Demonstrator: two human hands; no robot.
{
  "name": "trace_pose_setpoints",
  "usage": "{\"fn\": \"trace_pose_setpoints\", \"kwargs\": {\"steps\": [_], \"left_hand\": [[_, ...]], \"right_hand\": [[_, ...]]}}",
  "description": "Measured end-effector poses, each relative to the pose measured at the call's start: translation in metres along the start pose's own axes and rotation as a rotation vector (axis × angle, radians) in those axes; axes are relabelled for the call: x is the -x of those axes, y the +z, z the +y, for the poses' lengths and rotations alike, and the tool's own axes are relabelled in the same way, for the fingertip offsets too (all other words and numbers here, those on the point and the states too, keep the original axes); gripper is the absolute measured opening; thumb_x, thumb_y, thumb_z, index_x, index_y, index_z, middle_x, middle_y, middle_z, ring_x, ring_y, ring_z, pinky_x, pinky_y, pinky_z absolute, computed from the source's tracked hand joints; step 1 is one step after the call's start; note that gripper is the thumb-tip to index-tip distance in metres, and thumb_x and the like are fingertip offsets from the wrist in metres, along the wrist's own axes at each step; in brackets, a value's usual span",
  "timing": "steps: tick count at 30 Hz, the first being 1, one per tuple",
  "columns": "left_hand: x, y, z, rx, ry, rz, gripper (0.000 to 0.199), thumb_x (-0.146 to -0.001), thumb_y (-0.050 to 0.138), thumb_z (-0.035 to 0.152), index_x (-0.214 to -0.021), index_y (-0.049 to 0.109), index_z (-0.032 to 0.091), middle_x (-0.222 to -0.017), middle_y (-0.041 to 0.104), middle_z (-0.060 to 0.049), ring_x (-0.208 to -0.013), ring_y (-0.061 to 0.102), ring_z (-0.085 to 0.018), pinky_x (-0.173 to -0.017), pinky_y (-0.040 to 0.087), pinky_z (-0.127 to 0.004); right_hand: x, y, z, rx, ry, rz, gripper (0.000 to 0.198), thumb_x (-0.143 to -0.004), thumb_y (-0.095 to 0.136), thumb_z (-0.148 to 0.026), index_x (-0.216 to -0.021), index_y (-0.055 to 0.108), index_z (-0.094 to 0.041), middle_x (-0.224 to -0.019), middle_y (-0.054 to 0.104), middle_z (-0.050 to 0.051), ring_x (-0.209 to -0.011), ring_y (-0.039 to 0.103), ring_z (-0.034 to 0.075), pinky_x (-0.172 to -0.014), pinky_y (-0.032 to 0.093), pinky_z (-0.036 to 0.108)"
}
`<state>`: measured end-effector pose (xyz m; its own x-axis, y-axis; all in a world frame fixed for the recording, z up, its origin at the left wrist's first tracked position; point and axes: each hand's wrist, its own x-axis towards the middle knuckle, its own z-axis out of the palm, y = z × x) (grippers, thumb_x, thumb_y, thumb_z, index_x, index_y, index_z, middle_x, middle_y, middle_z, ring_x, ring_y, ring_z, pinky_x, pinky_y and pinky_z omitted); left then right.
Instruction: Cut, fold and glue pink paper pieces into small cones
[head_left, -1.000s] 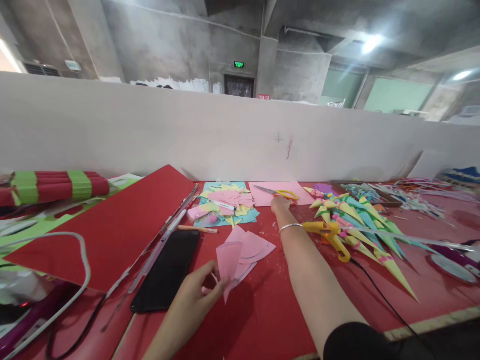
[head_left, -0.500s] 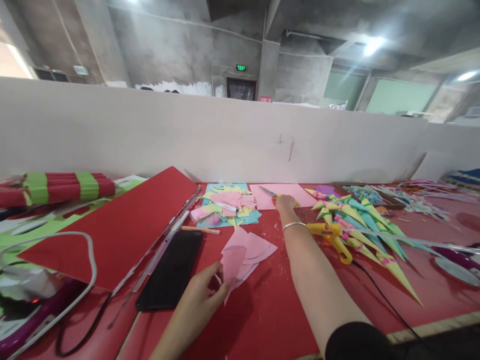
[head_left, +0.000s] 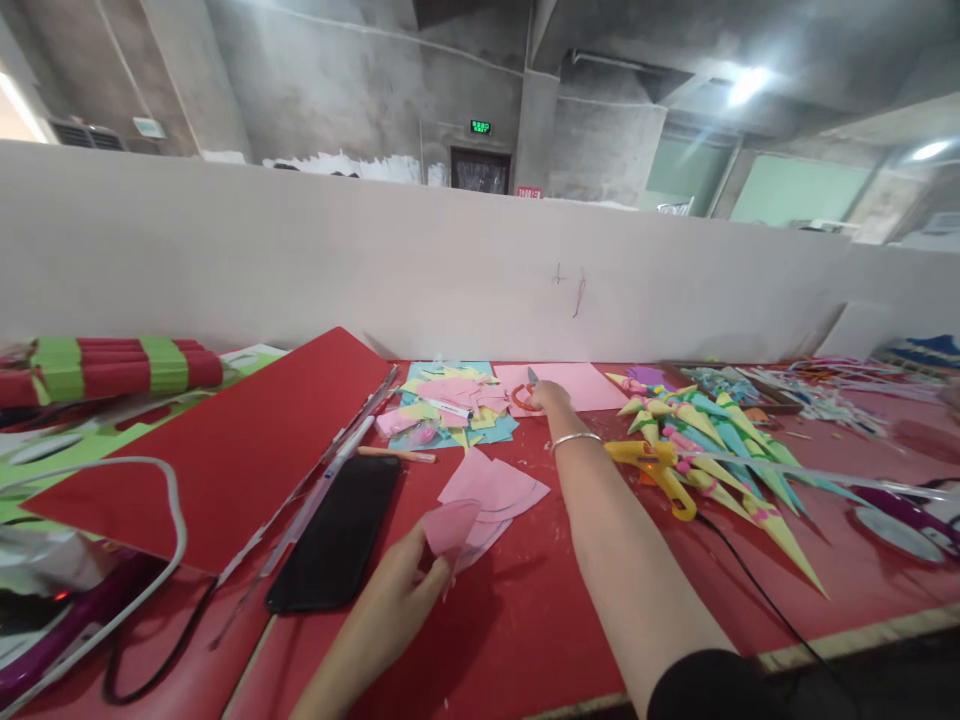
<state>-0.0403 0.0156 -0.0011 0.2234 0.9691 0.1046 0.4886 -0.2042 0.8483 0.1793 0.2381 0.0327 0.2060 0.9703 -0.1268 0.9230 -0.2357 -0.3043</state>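
My left hand (head_left: 415,580) pinches a curled piece of pink paper (head_left: 450,525) between thumb and fingers. Just beyond it, other pink paper pieces (head_left: 499,490) with curved drawn lines lie overlapping on the red table. My right hand (head_left: 553,397) reaches to the back of the table, its fingers closed on a pair of scissors (head_left: 522,398) over a pink sheet (head_left: 592,385). An orange handle loop shows left of that hand and the blade points away from me; the fingertips are partly hidden.
A black phone (head_left: 337,535) lies left of my left hand. Paper scraps (head_left: 450,405) with a pen sit at the back. Right of my forearm are a yellow glue gun (head_left: 656,465) with its cord and several paper cones (head_left: 720,440). A red board (head_left: 247,450) leans at left.
The scissors have turned: their blade pointed left and now points away, with the orange handle showing left of my right hand. My left hand has lifted and curled the pink paper piece.
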Motion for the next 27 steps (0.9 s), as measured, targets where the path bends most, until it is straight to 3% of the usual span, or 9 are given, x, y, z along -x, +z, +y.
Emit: {"fn": "trace_pose_setpoints", "kwargs": {"steps": [4,8,11,14,16,18,21,23,27], "left_hand": [[0.000,-0.002,0.005,0.032,0.019,0.005,0.020,-0.073,0.040,0.032,-0.062,0.051,0.019,-0.061,0.056,-0.001,-0.060,0.053,-0.017,-0.058,0.043,-0.027],[-0.003,-0.004,0.016,0.176,-0.030,0.044,0.014,-0.069,0.046,0.032,-0.063,0.050,0.019,-0.056,0.050,0.002,-0.057,0.048,-0.014,-0.056,0.041,-0.024],[-0.007,-0.006,0.026,0.281,-0.077,0.101,0.012,-0.065,0.049,0.030,-0.061,0.046,0.020,-0.053,0.042,0.005,-0.051,0.040,-0.011,-0.052,0.038,-0.021],[-0.009,-0.008,0.038,0.350,-0.110,0.138,0.022,-0.067,0.051,0.041,-0.065,0.047,0.020,-0.054,0.039,0.006,-0.048,0.037,-0.010,-0.049,0.036,-0.021],[-0.011,-0.011,0.047,0.352,-0.096,0.160,0.031,-0.067,0.051,0.051,-0.067,0.048,0.020,-0.055,0.040,0.005,-0.049,0.039,-0.011,-0.047,0.036,-0.021],[-0.013,-0.015,0.057,0.331,-0.053,0.138,0.037,-0.067,0.051,0.056,-0.065,0.047,0.020,-0.055,0.039,0.005,-0.049,0.038,-0.011,-0.047,0.035,-0.021],[-0.016,-0.021,0.070,0.259,0.042,0.085,0.038,-0.069,0.054,0.053,-0.058,0.041,0.020,-0.053,0.033,0.006,-0.047,0.030,-0.009,-0.042,0.027,-0.019],[-0.018,-0.025,0.077,0.215,0.084,0.090,0.039,-0.071,0.055,0.050,-0.054,0.036,0.019,-0.050,0.029,0.007,-0.045,0.025,-0.008,-0.040,0.022,-0.019],[-0.017,-0.026,0.086,0.208,0.120,0.078,0.038,-0.078,0.048,0.045,-0.052,0.038,0.019,-0.045,0.033,0.007,-0.041,0.026,-0.007,-0.039,0.022,-0.020]], "right_hand": [[0.017,-0.016,-0.005,-0.381,-0.030,-0.029,0.030,-0.086,0.051,-0.030,-0.113,0.052,-0.017,-0.113,0.054,0.008,-0.096,0.056,0.019,-0.079,0.048,0.038],[0.058,-0.034,-0.016,-0.793,-0.133,-0.016,0.029,-0.087,0.051,-0.031,-0.111,0.052,-0.015,-0.108,0.056,0.007,-0.090,0.058,0.018,-0.075,0.050,0.037],[0.104,-0.045,-0.018,-1.071,-0.244,0.011,0.015,-0.086,0.048,-0.025,-0.093,0.053,-0.014,-0.077,0.057,0.000,-0.062,0.055,0.009,-0.055,0.046,0.023],[0.156,-0.047,-0.006,-1.287,-0.359,0.004,0.004,-0.078,0.047,-0.021,-0.081,0.047,-0.018,-0.059,0.045,-0.007,-0.048,0.044,0.006,-0.043,0.036,0.018],[0.187,-0.040,0.007,-1.384,-0.443,-0.069,0.009,-0.072,0.050,-0.023,-0.079,0.046,-0.021,-0.056,0.042,-0.007,-0.046,0.042,0.007,-0.041,0.033,0.018],[0.210,-0.027,0.022,-1.583,-0.589,-0.250,0.013,-0.069,0.055,-0.026,-0.076,0.045,-0.021,-0.053,0.036,-0.008,-0.043,0.036,0.006,-0.039,0.032,0.018],[0.227,-0.002,0.039,-1.628,-0.596,-0.302,0.022,-0.075,0.057,-0.039,-0.072,0.044,-0.021,-0.054,0.033,-0.007,-0.043,0.030,0.006,-0.039,0.029,0.018],[0.231,0.013,0.046,-1.622,-0.586,-0.214,0.028,-0.076,0.055,-0.048,-0.076,0.047,-0.021,-0.057,0.032,-0.007,-0.045,0.029,0.006,-0.042,0.031,0.018],[0.235,0.028,0.055,-1.336,-0.577,-0.073,0.032,-0.078,0.052,-0.052,-0.092,0.052,-0.023,-0.072,0.044,-0.002,-0.060,0.043,0.010,-0.057,0.040,0.022]]}}
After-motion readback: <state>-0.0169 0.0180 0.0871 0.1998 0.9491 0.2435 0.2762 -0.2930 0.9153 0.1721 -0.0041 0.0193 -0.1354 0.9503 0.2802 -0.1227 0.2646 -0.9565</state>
